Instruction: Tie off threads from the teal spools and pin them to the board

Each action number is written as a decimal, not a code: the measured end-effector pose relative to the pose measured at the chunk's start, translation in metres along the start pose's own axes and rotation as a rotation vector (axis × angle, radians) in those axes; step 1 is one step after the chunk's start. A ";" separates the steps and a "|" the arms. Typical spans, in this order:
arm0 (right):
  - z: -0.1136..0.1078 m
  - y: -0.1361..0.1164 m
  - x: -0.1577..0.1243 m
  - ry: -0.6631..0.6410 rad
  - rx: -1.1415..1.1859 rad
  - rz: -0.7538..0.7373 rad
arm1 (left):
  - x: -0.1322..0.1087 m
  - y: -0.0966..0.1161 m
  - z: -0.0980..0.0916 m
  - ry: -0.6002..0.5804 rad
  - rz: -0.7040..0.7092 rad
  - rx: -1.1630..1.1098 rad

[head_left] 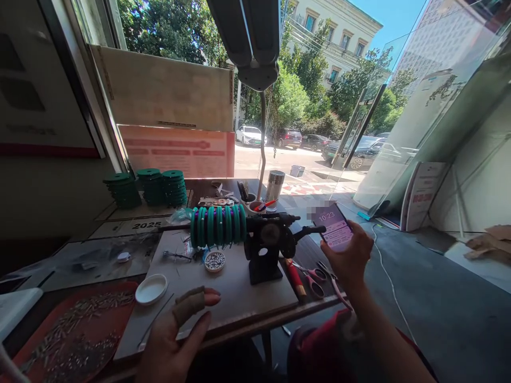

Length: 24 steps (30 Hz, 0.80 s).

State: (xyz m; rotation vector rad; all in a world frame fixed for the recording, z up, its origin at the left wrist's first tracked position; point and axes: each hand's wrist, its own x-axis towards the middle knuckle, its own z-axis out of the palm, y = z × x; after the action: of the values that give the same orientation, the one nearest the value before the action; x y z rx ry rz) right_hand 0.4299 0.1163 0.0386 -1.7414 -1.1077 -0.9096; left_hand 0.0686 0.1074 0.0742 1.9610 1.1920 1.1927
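My right hand [349, 252] is wrapped round a smartphone [334, 227], held up to the right of the bench with its screen lit and showing 10:23. Over the front edge of the work board, my left hand [179, 330] hovers with thumb and fingers apart and nothing in it. Tape or cloth covers some of its fingers. Beyond it stands a black hand-cranked winder [266, 244], its shaft carrying a row of green discs [218, 226]. A small white dish of tiny beads or balls [214, 261] sits below the discs.
A red tray [120, 290] of small metal pieces lies at left, beside a white lid [151, 289]. Scissors [316, 282] and a red-handled tool [295, 277] lie right of the winder. Stacked green discs [173, 188] stand at back left. A lamp [257, 69] hangs above.
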 end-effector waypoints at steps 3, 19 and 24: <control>-0.001 -0.001 -0.001 -0.005 0.004 0.002 | 0.000 0.002 0.001 -0.008 -0.013 0.000; -0.007 -0.008 0.001 -0.015 0.029 0.045 | 0.000 0.006 0.000 -0.024 -0.049 -0.021; -0.002 -0.004 0.006 -0.144 -0.038 0.183 | -0.001 0.007 0.000 -0.033 -0.069 -0.010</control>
State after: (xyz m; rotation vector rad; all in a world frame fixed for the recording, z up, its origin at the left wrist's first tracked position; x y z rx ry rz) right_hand 0.4286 0.1176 0.0458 -1.9288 -1.0070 -0.7060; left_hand 0.0709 0.1033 0.0798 1.9084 1.2245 1.1254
